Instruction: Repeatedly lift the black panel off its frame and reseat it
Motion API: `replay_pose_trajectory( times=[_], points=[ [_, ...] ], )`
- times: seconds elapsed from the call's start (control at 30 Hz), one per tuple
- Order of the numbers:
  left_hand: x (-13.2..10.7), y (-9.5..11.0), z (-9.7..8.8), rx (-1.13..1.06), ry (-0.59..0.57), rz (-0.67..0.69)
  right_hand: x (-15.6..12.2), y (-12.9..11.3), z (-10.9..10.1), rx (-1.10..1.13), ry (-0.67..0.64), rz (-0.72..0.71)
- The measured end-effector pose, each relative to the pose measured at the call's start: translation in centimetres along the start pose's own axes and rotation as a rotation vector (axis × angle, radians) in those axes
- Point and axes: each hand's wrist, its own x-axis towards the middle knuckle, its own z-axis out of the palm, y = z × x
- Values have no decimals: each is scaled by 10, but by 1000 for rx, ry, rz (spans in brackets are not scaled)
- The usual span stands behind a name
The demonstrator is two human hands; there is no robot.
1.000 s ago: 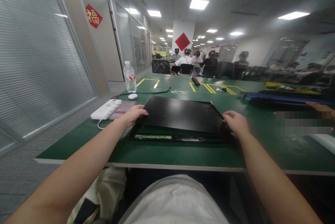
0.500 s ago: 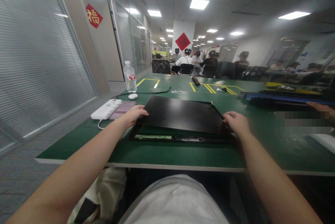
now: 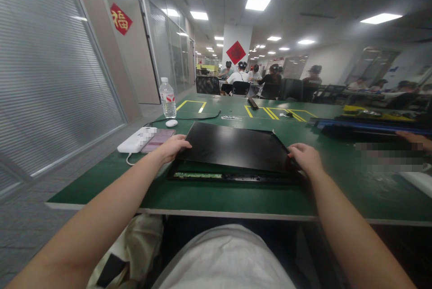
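A flat, dark, glossy screen panel [image 3: 232, 146] lies a little askew over a black frame [image 3: 263, 178]. Along the frame's near edge a green circuit board strip [image 3: 197, 175] shows. My left hand [image 3: 175, 147] is closed on the panel's left edge, thumb on top and the other fingers mostly hidden. On the opposite side my right hand [image 3: 303, 156] grips the right edge, its fingers curled round the near right corner area. What lies beneath the panel is hidden.
Left of the panel are a white power bank [image 3: 135, 140], a phone [image 3: 158, 139], a white rounded case [image 3: 171, 123] and a water bottle [image 3: 168, 98]. A black cable [image 3: 199, 119] runs behind. At right, a co-worker's hand [image 3: 413, 139] is near dark and blue panels [image 3: 357, 127].
Hardly anything differs. The panel's near edge appears very slightly lower toward the frame, and both hands keep their places.
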Motion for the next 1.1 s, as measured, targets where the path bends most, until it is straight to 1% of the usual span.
replay_pose_trajectory(
  times=[0.27,0.53,0.67,0.9,1.1],
  points=[
    [3,-2,-1,5,-13,8,-3,-3,-1,-29,22,-18],
    [3,-2,-3,86,11,10,2,2,1,-23,-28,4],
    [1,-1,-1,74,0,9,2,2,0,-35,-28,-2],
    [1,0,1,47,22,-12,1,-1,-1,-62,-20,0],
    [4,-3,-1,87,55,25,0,-4,-3,-125,-15,16]
  ],
)
